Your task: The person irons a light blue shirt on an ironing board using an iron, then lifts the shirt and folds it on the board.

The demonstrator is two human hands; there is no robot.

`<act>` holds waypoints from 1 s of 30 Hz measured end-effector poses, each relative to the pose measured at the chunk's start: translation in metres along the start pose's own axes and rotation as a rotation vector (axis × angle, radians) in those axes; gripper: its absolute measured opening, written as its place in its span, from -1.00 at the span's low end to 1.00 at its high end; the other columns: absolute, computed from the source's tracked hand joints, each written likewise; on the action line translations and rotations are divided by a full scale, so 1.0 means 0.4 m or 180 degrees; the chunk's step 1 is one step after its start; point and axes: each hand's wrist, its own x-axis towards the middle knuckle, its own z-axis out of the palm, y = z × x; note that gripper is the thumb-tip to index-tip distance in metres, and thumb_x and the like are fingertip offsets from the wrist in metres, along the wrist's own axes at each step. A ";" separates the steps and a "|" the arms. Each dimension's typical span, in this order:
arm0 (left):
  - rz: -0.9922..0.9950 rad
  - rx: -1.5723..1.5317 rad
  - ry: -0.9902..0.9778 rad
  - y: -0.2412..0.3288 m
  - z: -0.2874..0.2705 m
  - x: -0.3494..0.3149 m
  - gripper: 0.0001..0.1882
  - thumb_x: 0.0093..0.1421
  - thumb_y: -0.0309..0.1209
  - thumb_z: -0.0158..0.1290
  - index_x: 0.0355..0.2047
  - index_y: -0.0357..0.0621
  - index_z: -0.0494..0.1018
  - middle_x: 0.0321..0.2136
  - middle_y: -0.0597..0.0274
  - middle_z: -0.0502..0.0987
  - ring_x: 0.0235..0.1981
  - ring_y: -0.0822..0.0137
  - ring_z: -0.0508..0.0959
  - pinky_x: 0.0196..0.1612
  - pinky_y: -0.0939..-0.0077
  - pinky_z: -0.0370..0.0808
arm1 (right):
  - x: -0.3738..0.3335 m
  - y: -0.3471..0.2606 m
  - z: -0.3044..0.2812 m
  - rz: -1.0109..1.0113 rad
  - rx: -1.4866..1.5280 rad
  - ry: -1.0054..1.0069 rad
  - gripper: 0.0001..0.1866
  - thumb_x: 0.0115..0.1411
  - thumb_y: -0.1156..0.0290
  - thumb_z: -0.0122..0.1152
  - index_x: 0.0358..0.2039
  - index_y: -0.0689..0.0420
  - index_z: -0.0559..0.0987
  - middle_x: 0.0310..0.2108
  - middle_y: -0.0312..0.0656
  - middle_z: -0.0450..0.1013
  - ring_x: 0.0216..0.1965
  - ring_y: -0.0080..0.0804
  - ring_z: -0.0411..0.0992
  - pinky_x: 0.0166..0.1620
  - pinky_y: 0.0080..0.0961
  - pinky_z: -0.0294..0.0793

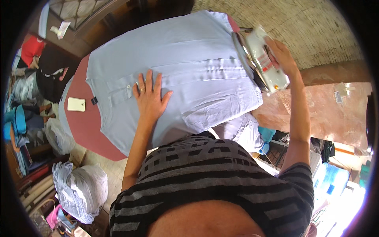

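The grey-blue garment (166,51) lies spread over a red padded board (81,130), and its neck opening points to the left. At the right end of the garment, the right hand (281,59) is closed around the handle of a white iron (262,67). The left hand (151,103) is open and lies flat on the garment, near its buttons, holding nothing.

To do this pressing well, I think the left hand should keep the cloth lightly stretched and well away from the hot plate. The rumpled part (221,108) at the garment's lower right (it has the most creases) probably needs smoothing by palm before heat. Around the buttons, the tip of the iron is the safer choice.

The iron is tilted, so I cannot tell if its plate touches the cloth. The garment's underside is hidden, and its lower edge passes partly behind the wearer's striped top (221,173).
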 end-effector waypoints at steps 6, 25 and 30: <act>-0.0012 -0.0049 -0.0023 -0.006 0.004 0.019 -0.33 0.22 0.04 0.10 0.29 0.10 0.34 0.39 0.08 0.16 0.38 -0.17 0.12 0.30 -0.28 -0.01 | -0.032 0.169 -0.165 0.0864 0.0247 0.0328 -0.55 0.36 -0.03 0.12 -0.47 0.09 0.41 -0.73 -0.44 0.18 -0.78 -0.67 0.09 -0.69 -0.60 0.09; -0.3871 -0.3520 -0.1749 0.252 -0.106 -0.406 -0.62 0.32 -0.14 0.18 -0.13 -0.26 0.56 -0.36 0.24 0.61 -0.32 0.41 0.57 -0.19 0.39 0.49 | 0.251 0.365 -0.032 0.0471 0.0196 0.0289 -0.50 0.33 -0.06 0.09 -0.33 0.23 0.48 -0.69 -0.28 0.32 -0.75 -0.54 0.24 -0.65 -0.49 0.23; -0.4825 -0.4610 -0.0523 0.295 -0.056 -0.425 -0.57 0.29 -0.18 0.22 -0.03 -0.29 0.46 -0.21 0.18 0.59 -0.20 0.34 0.58 -0.06 0.41 0.48 | 0.259 0.401 -0.029 0.0462 0.0314 0.0398 -0.50 0.33 -0.04 0.10 -0.30 0.25 0.48 -0.66 -0.26 0.34 -0.73 -0.54 0.26 -0.64 -0.50 0.25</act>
